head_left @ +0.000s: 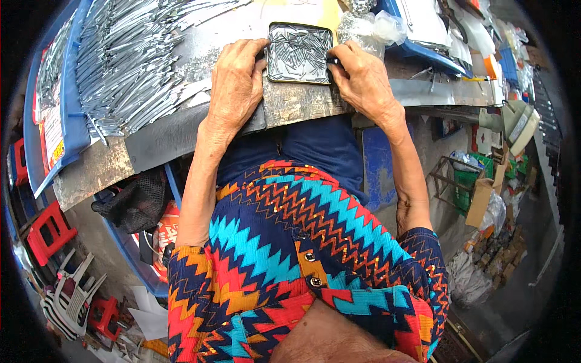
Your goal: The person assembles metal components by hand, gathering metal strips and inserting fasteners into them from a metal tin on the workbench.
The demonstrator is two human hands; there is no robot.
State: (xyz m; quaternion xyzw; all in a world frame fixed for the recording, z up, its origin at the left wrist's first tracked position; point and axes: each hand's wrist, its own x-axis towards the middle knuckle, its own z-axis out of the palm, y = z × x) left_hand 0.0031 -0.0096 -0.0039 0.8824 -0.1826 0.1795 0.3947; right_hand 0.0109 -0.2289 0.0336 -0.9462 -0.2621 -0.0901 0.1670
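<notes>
A shallow rectangular tray [298, 81] with a dark rim sits at the bench's near edge, strewn inside with small grey metal pins [298, 53]. My left hand [238, 81] is closed at the tray's left side, its thumb and fingertips against the rim. On the opposite side, my right hand [366, 78] pinches a small dark piece [332, 60] beside the tray's right rim; what that piece is cannot be made out. To the left of my left hand lies a large heap of long thin metal rods [130, 60].
A blue bin wall [71, 115] borders the rods. Clear plastic bags [369, 30] lie beyond my right hand, near another blue tray [417, 51]. Below the worn bench edge [97, 172] are a black mesh bag [136, 202], red stools [51, 233] and, at right, cardboard [480, 202].
</notes>
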